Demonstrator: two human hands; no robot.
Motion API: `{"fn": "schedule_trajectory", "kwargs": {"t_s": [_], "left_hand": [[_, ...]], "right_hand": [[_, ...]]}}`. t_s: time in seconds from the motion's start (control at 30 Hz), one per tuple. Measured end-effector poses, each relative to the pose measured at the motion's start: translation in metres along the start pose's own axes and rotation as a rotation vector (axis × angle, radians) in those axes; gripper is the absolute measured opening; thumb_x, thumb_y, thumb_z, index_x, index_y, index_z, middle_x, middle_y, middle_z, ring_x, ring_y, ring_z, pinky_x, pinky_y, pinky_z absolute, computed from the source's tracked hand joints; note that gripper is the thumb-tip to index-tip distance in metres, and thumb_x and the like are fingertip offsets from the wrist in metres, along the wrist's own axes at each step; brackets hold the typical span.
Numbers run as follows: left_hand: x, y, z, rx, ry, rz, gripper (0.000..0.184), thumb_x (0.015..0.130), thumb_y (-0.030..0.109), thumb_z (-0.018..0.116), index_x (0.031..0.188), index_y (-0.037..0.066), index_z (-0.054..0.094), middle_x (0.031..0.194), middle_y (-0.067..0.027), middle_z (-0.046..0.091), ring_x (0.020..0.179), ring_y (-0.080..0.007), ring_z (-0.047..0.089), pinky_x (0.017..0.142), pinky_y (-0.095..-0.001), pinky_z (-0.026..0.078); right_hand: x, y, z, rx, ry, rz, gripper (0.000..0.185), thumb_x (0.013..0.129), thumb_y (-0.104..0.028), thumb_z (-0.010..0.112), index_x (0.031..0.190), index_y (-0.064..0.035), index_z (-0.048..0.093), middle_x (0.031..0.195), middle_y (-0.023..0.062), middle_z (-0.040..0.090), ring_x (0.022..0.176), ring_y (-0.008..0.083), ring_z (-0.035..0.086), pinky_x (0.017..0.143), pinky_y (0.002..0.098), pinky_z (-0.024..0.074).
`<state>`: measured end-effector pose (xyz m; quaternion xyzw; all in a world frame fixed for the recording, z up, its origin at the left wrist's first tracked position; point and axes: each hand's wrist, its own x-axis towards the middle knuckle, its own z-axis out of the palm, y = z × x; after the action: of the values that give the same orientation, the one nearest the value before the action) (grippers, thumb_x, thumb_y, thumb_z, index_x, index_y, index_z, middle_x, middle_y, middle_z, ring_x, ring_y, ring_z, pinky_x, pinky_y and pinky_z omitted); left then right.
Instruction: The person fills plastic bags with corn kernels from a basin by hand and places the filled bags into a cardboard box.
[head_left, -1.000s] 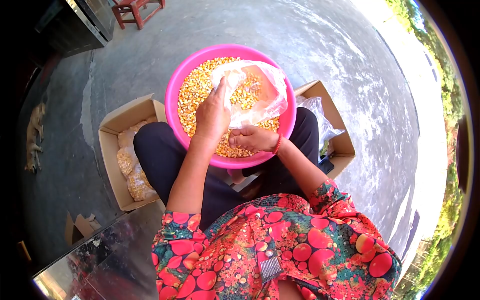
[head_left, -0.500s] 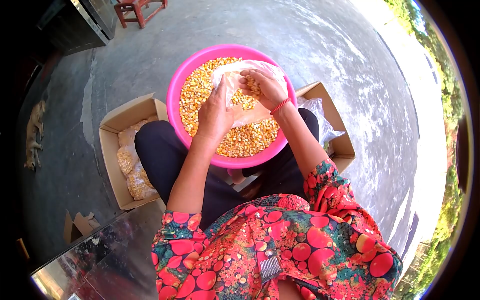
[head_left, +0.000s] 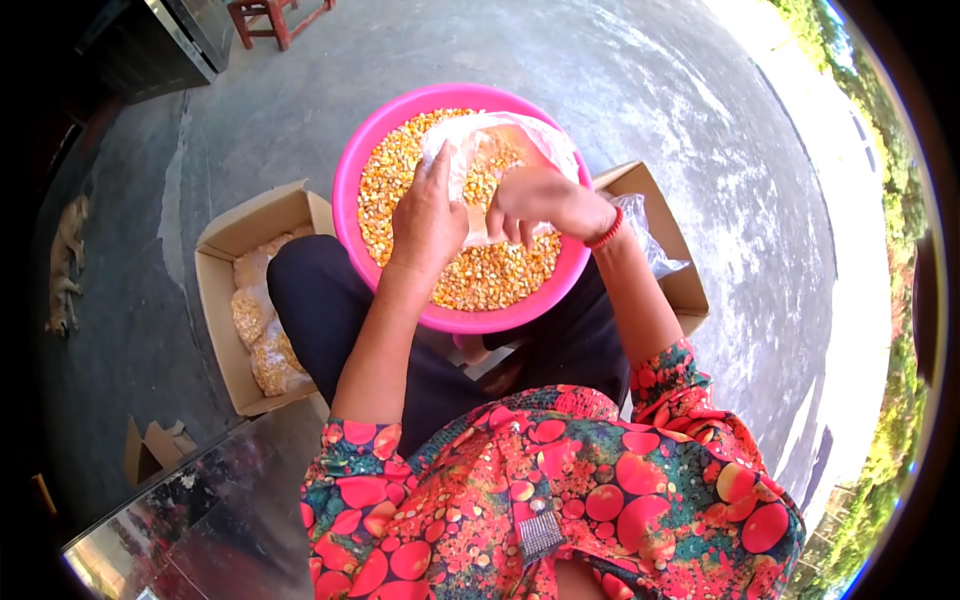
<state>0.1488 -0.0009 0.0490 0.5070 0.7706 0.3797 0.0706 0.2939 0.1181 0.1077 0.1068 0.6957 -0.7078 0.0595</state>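
Observation:
A large pink basin (head_left: 350,245) full of loose corn kernels (head_left: 490,280) sits between my knees. Over the kernels lies a clear plastic bag (head_left: 455,130), its mouth spread and some kernels inside it. My left hand (head_left: 428,215) grips the bag's left edge, thumb and fingers along the plastic. My right hand (head_left: 550,205), a red bracelet at its wrist, is over the basin's right side at the near edge of the bag. Its fingers are bent down and apart above the kernels, slightly blurred; I see no kernels in them, though the palm is hidden.
At my left stands a cardboard box (head_left: 222,300) with several bags of corn (head_left: 275,360). Another cardboard box (head_left: 685,290) with clear plastic (head_left: 645,240) is at my right. A dog (head_left: 66,260) lies on the concrete floor far left. A red stool (head_left: 265,20) stands beyond.
My right hand, which held kernels at the bag's mouth, has moved down and turned palm downward over the basin. Kernels show in the bag. My left hand keeps its grip.

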Motion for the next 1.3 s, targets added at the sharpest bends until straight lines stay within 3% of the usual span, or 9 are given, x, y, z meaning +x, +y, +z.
{"fn": "schedule_trajectory", "kwargs": {"t_s": [0.1, 0.13, 0.23, 0.43, 0.73, 0.83, 0.9, 0.93, 1.3], "left_hand": [[0.000, 0.001, 0.000, 0.010, 0.003, 0.036, 0.066, 0.071, 0.004, 0.056, 0.133, 0.008, 0.035, 0.117, -0.0234, 0.049, 0.093, -0.0380, 0.057, 0.076, -0.0432, 0.049], [-0.001, 0.002, 0.001, 0.002, 0.005, 0.052, 0.066, 0.071, 0.004, 0.055, 0.133, 0.008, 0.035, 0.116, -0.0235, 0.050, 0.092, -0.0379, 0.057, 0.076, -0.0432, 0.049], [-0.003, 0.003, 0.000, 0.038, -0.059, -0.002, 0.066, 0.071, 0.005, 0.056, 0.133, 0.007, 0.034, 0.115, -0.0237, 0.050, 0.092, -0.0380, 0.057, 0.076, -0.0435, 0.049], [-0.001, -0.003, 0.004, 0.031, -0.003, 0.058, 0.064, 0.072, 0.008, 0.058, 0.132, 0.005, 0.036, 0.114, -0.0238, 0.051, 0.093, -0.0379, 0.057, 0.078, -0.0439, 0.048], [-0.001, -0.005, 0.006, -0.097, 0.052, 0.086, 0.060, 0.074, 0.002, 0.055, 0.131, 0.007, 0.037, 0.113, -0.0236, 0.052, 0.094, -0.0383, 0.056, 0.079, -0.0429, 0.048], [0.000, -0.006, 0.007, -0.053, 0.037, 0.075, 0.062, 0.073, -0.001, 0.054, 0.132, 0.010, 0.037, 0.113, -0.0231, 0.051, 0.095, -0.0378, 0.056, 0.080, -0.0424, 0.048], [-0.001, -0.005, 0.005, -0.038, 0.048, 0.075, 0.063, 0.073, -0.001, 0.053, 0.132, 0.010, 0.037, 0.113, -0.0232, 0.050, 0.096, -0.0378, 0.055, 0.080, -0.0422, 0.048], [-0.001, -0.004, 0.004, -0.024, 0.059, 0.080, 0.063, 0.072, -0.002, 0.053, 0.132, 0.011, 0.037, 0.114, -0.0234, 0.049, 0.097, -0.0378, 0.055, 0.080, -0.0420, 0.048], [-0.001, 0.002, 0.003, -0.004, 0.073, -0.008, 0.062, 0.071, 0.000, 0.049, 0.132, 0.007, 0.036, 0.119, -0.0232, 0.048, 0.103, -0.0386, 0.052, 0.085, -0.0430, 0.045]], "right_hand": [[-0.004, 0.029, 0.022, -0.237, -0.159, 0.069, 0.023, 0.089, -0.018, 0.048, 0.095, 0.0002, 0.061, 0.090, 0.0059, 0.064, 0.079, 0.0130, 0.060, 0.069, 0.0264, 0.0494], [0.002, 0.060, 0.022, -0.449, -0.151, -0.158, 0.022, 0.086, -0.016, 0.051, 0.097, 0.0005, 0.061, 0.091, 0.0093, 0.065, 0.082, 0.0180, 0.061, 0.075, 0.0301, 0.0488], [0.003, 0.089, 0.037, -1.107, 0.225, 0.028, 0.022, 0.080, -0.019, 0.053, 0.093, -0.0036, 0.062, 0.089, 0.0174, 0.063, 0.085, 0.0305, 0.061, 0.078, 0.0384, 0.0479], [0.014, 0.113, 0.058, -1.156, 0.321, 0.249, 0.029, 0.081, -0.028, 0.051, 0.097, -0.0055, 0.059, 0.084, 0.0173, 0.061, 0.077, 0.0346, 0.061, 0.068, 0.0444, 0.0490], [0.028, 0.123, 0.076, -1.095, 0.143, 0.121, 0.025, 0.084, -0.028, 0.048, 0.085, -0.0044, 0.056, 0.081, 0.0179, 0.062, 0.074, 0.0348, 0.060, 0.068, 0.0443, 0.0472], [0.028, 0.123, 0.071, -0.930, 0.235, 0.050, 0.025, 0.086, -0.027, 0.048, 0.083, -0.0028, 0.056, 0.072, 0.0125, 0.062, 0.067, 0.0278, 0.061, 0.064, 0.0384, 0.0472], [0.026, 0.117, 0.067, -0.087, 0.339, 0.171, 0.025, 0.088, -0.027, 0.050, 0.082, -0.0039, 0.057, 0.067, 0.0041, 0.057, 0.050, 0.0148, 0.051, 0.047, 0.0284, 0.0410], [0.020, 0.093, 0.066, 0.285, 0.339, 0.379, 0.023, 0.089, -0.028, 0.051, 0.084, -0.0065, 0.057, 0.064, -0.0020, 0.048, 0.043, 0.0044, 0.036, 0.037, 0.0198, 0.0262], [-0.014, 0.051, 0.056, 0.783, 0.166, 0.105, 0.023, 0.093, -0.029, 0.046, 0.084, -0.0092, 0.052, 0.060, -0.0032, 0.040, 0.039, 0.0013, 0.022, 0.034, 0.0165, 0.0160]]}}
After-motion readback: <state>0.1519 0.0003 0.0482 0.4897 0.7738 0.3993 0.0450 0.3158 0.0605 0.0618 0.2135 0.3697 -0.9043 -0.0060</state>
